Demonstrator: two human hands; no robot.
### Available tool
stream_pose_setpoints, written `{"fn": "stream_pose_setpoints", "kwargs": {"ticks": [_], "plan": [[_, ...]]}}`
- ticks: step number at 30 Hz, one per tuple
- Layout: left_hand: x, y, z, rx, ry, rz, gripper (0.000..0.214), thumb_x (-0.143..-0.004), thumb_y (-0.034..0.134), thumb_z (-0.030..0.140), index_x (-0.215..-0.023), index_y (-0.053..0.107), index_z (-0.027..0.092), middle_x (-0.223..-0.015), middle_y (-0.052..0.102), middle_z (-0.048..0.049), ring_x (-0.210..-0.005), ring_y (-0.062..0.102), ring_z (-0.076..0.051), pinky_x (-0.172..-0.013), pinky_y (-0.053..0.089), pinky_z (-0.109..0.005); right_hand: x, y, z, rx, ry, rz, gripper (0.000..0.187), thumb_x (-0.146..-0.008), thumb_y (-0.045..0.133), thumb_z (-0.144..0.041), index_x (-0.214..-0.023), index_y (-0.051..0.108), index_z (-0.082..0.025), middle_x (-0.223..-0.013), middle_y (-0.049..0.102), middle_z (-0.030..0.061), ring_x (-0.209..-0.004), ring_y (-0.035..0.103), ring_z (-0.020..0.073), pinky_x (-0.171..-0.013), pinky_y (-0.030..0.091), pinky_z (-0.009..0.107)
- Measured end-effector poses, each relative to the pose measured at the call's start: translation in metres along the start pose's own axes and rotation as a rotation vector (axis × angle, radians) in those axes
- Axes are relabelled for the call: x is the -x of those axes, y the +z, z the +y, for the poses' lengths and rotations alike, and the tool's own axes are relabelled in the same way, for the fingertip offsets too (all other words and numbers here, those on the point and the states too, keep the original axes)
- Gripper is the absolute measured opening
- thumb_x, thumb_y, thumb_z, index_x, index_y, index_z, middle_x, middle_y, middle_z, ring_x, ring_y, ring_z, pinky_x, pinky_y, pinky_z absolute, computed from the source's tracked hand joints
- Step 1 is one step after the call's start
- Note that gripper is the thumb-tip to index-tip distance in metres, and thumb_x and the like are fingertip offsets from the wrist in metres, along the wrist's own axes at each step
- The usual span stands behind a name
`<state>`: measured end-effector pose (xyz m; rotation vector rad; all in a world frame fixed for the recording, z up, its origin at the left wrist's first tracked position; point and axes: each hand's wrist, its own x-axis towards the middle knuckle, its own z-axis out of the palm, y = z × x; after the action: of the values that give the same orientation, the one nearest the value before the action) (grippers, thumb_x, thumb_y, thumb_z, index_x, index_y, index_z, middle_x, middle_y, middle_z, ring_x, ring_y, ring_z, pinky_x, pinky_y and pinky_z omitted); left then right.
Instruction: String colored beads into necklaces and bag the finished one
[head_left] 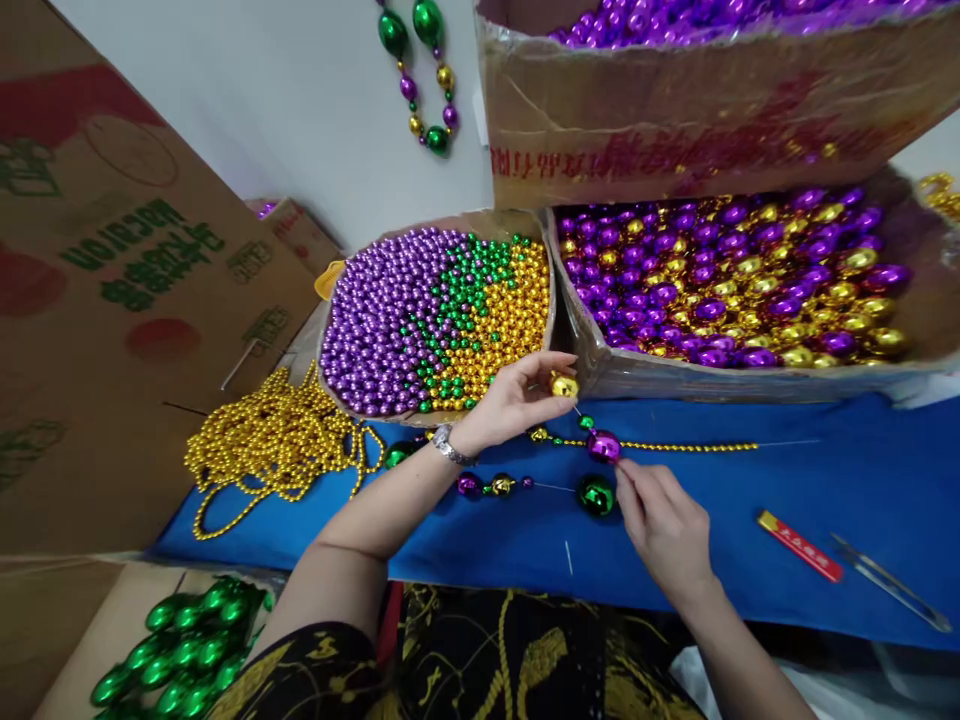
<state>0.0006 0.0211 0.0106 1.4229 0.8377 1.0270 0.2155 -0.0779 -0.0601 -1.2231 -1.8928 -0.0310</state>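
Note:
My left hand [514, 400], with a watch on the wrist, pinches a large gold bead [565, 385] above the table's near middle. A thread runs down from it through a small green bead [586, 423] to a purple bead [604, 446]. At the lower edge of that purple bead, my right hand [667, 525] has thumb and forefinger closed on the bead string; the exact spot gripped is hidden. Just left of the right fingertips sits a large dark green bead [596, 495]. From it a thread leads left to a gold bead [501, 484] and a purple bead [470, 484].
Behind my hands stand a box of small beads [551, 300] and a box of larger beads [585, 345]. Gold bead strands [270, 440] are heaped at left. A red-wrapped blade [801, 546] and metal tweezers or snips [892, 583] lie on the blue cloth [720, 490].

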Motion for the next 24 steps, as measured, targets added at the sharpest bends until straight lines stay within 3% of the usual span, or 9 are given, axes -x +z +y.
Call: {"fn": "stream_pose_setpoints", "kwargs": {"ticks": [5, 9, 11, 17, 22, 24], "plan": [[0.007, 0.007, -0.011, 0.143, -0.044, 0.07, 0.052, -0.072, 0.081, 0.024, -0.117, 0.056, 0.017, -0.115, 0.065, -0.0096, -0.093, 0.063, -0.013, -0.078, 0.053, -0.025, -0.003, 0.0, -0.004, -0.141, 0.125, -0.116, 0.011, -0.097, 0.053, -0.023, -0.095, 0.063, -0.019, -0.08, 0.068, 0.0012, -0.071, 0.067, 0.011, -0.067, 0.051, 0.019], [0.012, 0.01, -0.016, 0.089, -0.051, 0.116, 0.059, -0.068, 0.084, 0.024, -0.117, 0.052, 0.017, -0.115, 0.065, -0.0101, -0.092, 0.063, -0.014, -0.079, 0.052, -0.027, 0.001, 0.006, -0.003, 0.037, 0.012, 0.019, 0.008, -0.092, 0.061, -0.021, -0.098, 0.065, -0.019, -0.083, 0.071, 0.0028, -0.072, 0.068, 0.0129, -0.07, 0.051, 0.022], [0.014, 0.012, -0.018, 0.107, -0.067, 0.108, 0.062, -0.066, 0.085, 0.024, -0.117, 0.051, 0.017, -0.115, 0.064, -0.0106, -0.092, 0.063, -0.014, -0.081, 0.053, -0.029, 0.004, 0.009, -0.002, 0.02, 0.029, 0.027, 0.009, -0.092, 0.061, -0.022, -0.099, 0.066, -0.019, -0.084, 0.071, 0.0031, -0.072, 0.069, 0.0136, -0.07, 0.052, 0.022], [0.022, 0.016, -0.02, 0.027, -0.035, 0.171, 0.062, -0.069, 0.083, 0.028, -0.121, 0.05, 0.015, -0.117, 0.064, -0.0147, -0.096, 0.064, -0.017, -0.08, 0.053, -0.031, 0.016, 0.026, 0.004, -0.518, 0.399, -0.299, 0.021, -0.095, 0.055, -0.034, -0.107, 0.065, -0.021, -0.092, 0.072, 0.0046, -0.073, 0.072, 0.0144, -0.063, 0.058, 0.021], [0.036, 0.003, 0.0, -0.161, 0.164, -0.074, 0.066, -0.082, 0.072, 0.032, -0.14, 0.042, 0.022, -0.137, 0.056, -0.0163, -0.115, 0.061, -0.023, -0.087, 0.055, -0.035, 0.023, 0.04, 0.009, -0.676, 0.614, -0.266, 0.027, -0.09, 0.061, -0.044, -0.1, 0.066, -0.02, -0.079, 0.073, 0.0044, -0.067, 0.072, 0.018, -0.06, 0.058, 0.025], [0.032, -0.02, 0.005, -0.381, 0.231, -0.015, 0.051, -0.091, 0.06, 0.034, -0.138, 0.045, 0.022, -0.134, 0.06, -0.0138, -0.113, 0.061, -0.021, -0.09, 0.054, -0.036, 0.022, 0.04, 0.009, -0.699, 0.627, -0.204, 0.027, -0.088, 0.064, -0.044, -0.097, 0.066, -0.019, -0.078, 0.073, 0.0046, -0.067, 0.072, 0.0181, -0.061, 0.059, 0.026]]}}
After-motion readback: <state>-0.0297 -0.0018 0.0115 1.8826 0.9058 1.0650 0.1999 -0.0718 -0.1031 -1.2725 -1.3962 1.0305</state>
